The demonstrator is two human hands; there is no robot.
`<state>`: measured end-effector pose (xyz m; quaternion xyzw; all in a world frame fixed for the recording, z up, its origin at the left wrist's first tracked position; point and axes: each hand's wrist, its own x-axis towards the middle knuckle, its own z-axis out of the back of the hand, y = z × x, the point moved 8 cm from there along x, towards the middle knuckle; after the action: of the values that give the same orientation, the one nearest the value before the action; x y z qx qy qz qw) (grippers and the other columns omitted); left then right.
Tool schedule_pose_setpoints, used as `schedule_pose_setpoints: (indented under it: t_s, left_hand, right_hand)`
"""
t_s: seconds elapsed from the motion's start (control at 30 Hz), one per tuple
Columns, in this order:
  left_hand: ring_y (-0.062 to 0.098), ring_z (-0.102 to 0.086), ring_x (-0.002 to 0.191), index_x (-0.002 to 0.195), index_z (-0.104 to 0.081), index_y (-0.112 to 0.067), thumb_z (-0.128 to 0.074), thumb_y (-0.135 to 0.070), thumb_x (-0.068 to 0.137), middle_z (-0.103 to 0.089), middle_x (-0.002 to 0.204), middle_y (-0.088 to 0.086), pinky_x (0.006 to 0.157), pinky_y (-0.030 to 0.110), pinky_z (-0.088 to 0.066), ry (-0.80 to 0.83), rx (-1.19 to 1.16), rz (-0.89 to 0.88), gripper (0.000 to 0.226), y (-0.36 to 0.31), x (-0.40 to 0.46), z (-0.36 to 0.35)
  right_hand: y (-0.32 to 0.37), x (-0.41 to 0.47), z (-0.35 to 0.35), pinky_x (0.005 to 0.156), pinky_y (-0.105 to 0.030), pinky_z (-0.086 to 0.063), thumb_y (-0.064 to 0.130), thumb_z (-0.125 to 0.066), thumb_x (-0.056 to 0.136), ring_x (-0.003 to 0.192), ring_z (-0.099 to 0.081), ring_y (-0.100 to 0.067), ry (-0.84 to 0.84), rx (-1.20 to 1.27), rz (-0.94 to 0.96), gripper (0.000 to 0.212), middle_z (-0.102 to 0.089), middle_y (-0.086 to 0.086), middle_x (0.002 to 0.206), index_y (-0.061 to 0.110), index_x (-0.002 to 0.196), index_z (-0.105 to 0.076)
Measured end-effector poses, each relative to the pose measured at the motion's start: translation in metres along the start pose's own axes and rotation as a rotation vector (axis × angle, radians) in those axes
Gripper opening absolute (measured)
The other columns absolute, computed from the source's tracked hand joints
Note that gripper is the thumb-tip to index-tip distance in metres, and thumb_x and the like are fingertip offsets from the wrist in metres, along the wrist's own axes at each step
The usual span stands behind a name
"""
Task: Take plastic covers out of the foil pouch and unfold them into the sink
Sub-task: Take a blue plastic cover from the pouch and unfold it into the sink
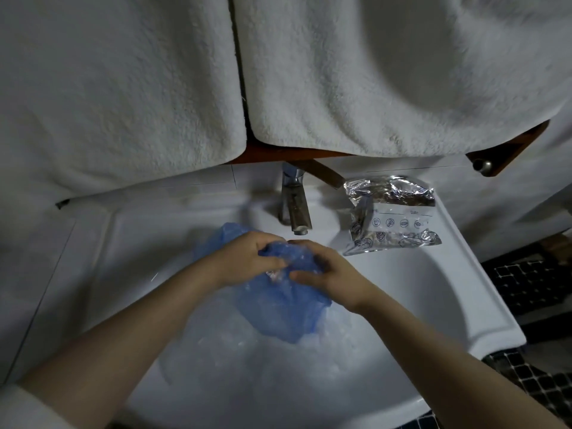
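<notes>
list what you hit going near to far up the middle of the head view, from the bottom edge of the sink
sink front rim → clear plastic covers in the basin → blue plastic cover gripped by both hands → faucet → white towels

A crinkled silver foil pouch (pixel 391 213) is lying on the sink's right rim (pixel 483 308), and its white label strip is showing the only readable word, "Date", followed by a blank line. A second word at the strip's left end is too blurred to read. Under the strip, a row of small round line-drawn icons is showing, with larger sketched pictures below.
</notes>
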<state>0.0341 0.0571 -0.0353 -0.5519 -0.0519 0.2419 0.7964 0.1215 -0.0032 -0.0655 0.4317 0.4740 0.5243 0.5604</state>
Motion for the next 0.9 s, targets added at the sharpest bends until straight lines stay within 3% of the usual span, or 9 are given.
schedule_pose_setpoints:
  t_s: [0.1,0.2,0.37,0.47,0.53,0.67,0.77,0.83,0.9]
  left_hand:
    - [0.007,-0.055,0.062,0.085,-0.062,-0.017,-0.058,-0.003,0.089,-0.059,0.061,-0.002,0.068,0.015,-0.044,0.138,-0.092,0.018,0.015,-0.008,-0.011,-0.006]
    - [-0.002,-0.048,0.053,0.083,-0.062,-0.022,-0.058,-0.027,0.091,-0.053,0.058,-0.006,0.064,0.011,-0.039,0.301,0.028,0.054,0.01,-0.014,-0.019,-0.017]
    - [-0.002,-0.048,0.06,0.058,-0.054,-0.029,-0.035,-0.075,0.077,-0.05,0.063,-0.009,0.065,0.009,-0.036,0.206,0.107,0.077,0.053,-0.025,-0.018,-0.01]
    - [0.023,-0.054,0.089,0.069,-0.055,-0.024,-0.027,-0.05,0.097,-0.058,0.089,0.011,0.078,0.016,-0.034,0.158,0.39,0.152,0.048,-0.011,-0.013,0.0]
    - [0.024,-0.05,0.084,0.06,-0.042,-0.026,-0.033,-0.031,0.101,-0.055,0.086,0.016,0.08,0.028,-0.033,0.174,0.538,0.11,0.042,-0.007,-0.011,0.004]
    - [0.019,-0.045,0.064,0.06,-0.048,-0.011,-0.045,-0.018,0.095,-0.051,0.065,0.007,0.073,0.039,-0.041,0.118,0.74,0.035,0.035,0.001,-0.012,0.021]
    - [0.019,-0.059,0.08,0.089,-0.071,-0.009,-0.053,-0.019,0.092,-0.066,0.086,0.006,0.079,0.034,-0.044,0.009,0.802,-0.092,0.021,-0.01,-0.016,0.025]
    - [0.018,-0.06,0.089,0.104,-0.071,-0.009,-0.057,-0.02,0.091,-0.067,0.096,0.006,0.08,0.028,-0.044,-0.071,0.76,-0.16,0.022,-0.023,-0.02,0.028]
    - [0.02,-0.059,0.089,0.103,-0.072,-0.009,-0.057,-0.021,0.091,-0.066,0.095,0.007,0.079,0.031,-0.044,-0.116,0.803,-0.191,0.023,-0.031,-0.023,0.03]
  right_hand:
    - [0.026,-0.004,-0.001,0.071,-0.021,-0.046,0.004,-0.067,0.076,0.075,-0.059,-0.009,0.085,0.042,0.035,0.013,-0.065,0.006,0.08,0.014,0.083,-0.065]
    - [0.038,-0.012,0.002,0.071,-0.023,-0.045,0.002,-0.066,0.076,0.074,-0.059,-0.012,0.217,0.063,0.036,0.004,-0.068,-0.004,0.077,0.0,0.079,-0.065]
    - [0.031,-0.026,0.005,0.067,-0.024,-0.049,0.04,-0.075,0.071,0.067,-0.06,-0.015,0.298,0.143,-0.129,0.073,-0.065,-0.011,0.077,-0.026,0.091,-0.052]
    - [0.04,-0.035,0.006,0.063,-0.021,-0.05,0.069,-0.053,0.075,0.063,-0.061,-0.014,0.322,0.316,-0.207,0.08,-0.067,-0.004,0.072,-0.01,0.086,-0.06]
    - [0.032,-0.041,0.022,0.059,-0.022,-0.052,0.064,-0.036,0.084,0.063,-0.063,-0.017,0.164,0.407,-0.397,0.068,-0.068,-0.009,0.074,0.003,0.085,-0.066]
    - [0.033,-0.047,0.041,0.069,-0.015,-0.047,0.027,-0.049,0.095,0.071,-0.059,-0.007,0.081,-0.45,-0.435,0.026,-0.067,0.003,0.082,0.019,0.081,-0.07]
    - [0.038,-0.039,0.035,0.081,-0.023,-0.039,0.025,-0.058,0.088,0.077,-0.051,-0.009,0.152,-1.044,-0.313,0.013,-0.054,0.015,0.073,0.029,0.075,-0.055]
    - [0.048,-0.031,0.03,0.109,-0.038,-0.023,0.031,-0.06,0.086,0.09,-0.051,-0.01,0.057,-1.159,-0.2,0.008,-0.058,0.014,0.082,0.029,0.082,-0.054]
    - [0.051,-0.024,0.02,0.112,-0.047,0.001,0.045,-0.059,0.085,0.102,-0.049,-0.009,0.063,-1.172,-0.172,0.022,-0.063,0.008,0.095,0.024,0.089,-0.06]
